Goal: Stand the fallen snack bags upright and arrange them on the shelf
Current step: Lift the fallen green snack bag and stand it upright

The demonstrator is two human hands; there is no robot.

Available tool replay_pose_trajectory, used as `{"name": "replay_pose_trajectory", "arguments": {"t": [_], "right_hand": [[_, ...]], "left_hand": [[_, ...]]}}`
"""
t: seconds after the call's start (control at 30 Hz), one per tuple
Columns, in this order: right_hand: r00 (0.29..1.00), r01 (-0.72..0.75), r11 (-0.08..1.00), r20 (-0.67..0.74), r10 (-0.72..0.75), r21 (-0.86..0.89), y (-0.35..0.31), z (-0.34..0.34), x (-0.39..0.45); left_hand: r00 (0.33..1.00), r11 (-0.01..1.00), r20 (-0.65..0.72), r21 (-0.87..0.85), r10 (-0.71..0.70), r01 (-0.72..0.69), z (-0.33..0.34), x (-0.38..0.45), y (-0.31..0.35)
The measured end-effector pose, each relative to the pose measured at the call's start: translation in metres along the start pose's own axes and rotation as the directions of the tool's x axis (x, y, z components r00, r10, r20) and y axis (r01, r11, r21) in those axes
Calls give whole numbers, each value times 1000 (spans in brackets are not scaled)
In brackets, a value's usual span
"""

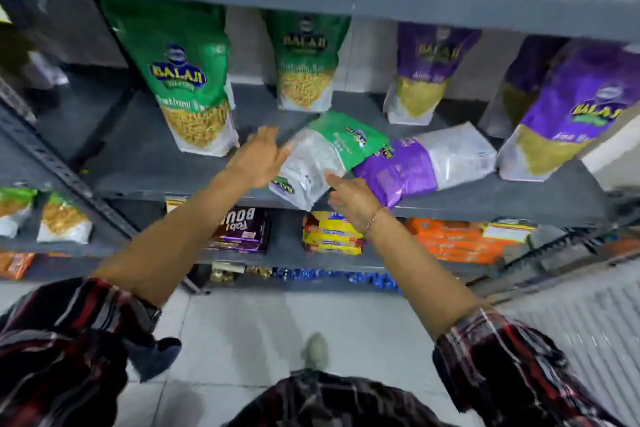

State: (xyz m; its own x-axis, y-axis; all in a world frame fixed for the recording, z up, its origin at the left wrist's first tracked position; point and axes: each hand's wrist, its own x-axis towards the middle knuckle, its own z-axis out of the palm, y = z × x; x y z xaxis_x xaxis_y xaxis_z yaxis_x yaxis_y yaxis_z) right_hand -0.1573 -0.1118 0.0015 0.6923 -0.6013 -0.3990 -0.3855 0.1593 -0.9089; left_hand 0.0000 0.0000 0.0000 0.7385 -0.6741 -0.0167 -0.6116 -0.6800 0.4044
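Head camera looked down at a grey shelf [145, 163] where two snack bags lay fallen near the front edge. The green bag [325, 156] lay on its face, its bottom corner hanging just over the lip of the shelf, and the purple bag [422, 163] lay beside it to the right, touching or slightly tucked under the green one. Other bags stood upright behind and to both sides.

The left hand [261, 156] was spread wide, fingers reaching along the green bag's left edge, touching it or very nearly so. The right hand [349, 196] was also spread flat, at the bag's lower right corner. Neither hand had closed on anything.

The bag appeared to be a light, air-puffed pouch of thin glossy film, so it would likely be slick and would give under pressure rather than hold its shape. The crisp snack inside would probably crush if squeezed hard at the middle. A sensible hold seemed to be the two side seams, one palm on each, pressing gently. The flat base gusset looked like the part to set down, so the bag could stand on its own between the upright ones.
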Motion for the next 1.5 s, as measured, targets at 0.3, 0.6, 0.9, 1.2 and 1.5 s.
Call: {"name": "replay_pose_trajectory", "arguments": {"t": [0.3,0.6,0.9,1.2,1.5], "right_hand": [[971,-202,945,177,160,255,-2,10,39],[985,-143,928,139,100,344,10,10,47],[950,312,942,-60,-307,126,19,-1,56],[876,481,869,95,-473,-113,-38,4,137],[887,456,882,138,-440,-119,-25,8,150]], "left_hand": [[920,982,378,-108,-101,152,4,38,-28],[870,831,479,-528,122,174,-7,44,-37],[943,761,297,-643,149,82,-1,50,-34],[985,886,-147,-464,-90,12,-3,86,-28],[981,891,-159,-453,-113,29,22,80,-34]]}}
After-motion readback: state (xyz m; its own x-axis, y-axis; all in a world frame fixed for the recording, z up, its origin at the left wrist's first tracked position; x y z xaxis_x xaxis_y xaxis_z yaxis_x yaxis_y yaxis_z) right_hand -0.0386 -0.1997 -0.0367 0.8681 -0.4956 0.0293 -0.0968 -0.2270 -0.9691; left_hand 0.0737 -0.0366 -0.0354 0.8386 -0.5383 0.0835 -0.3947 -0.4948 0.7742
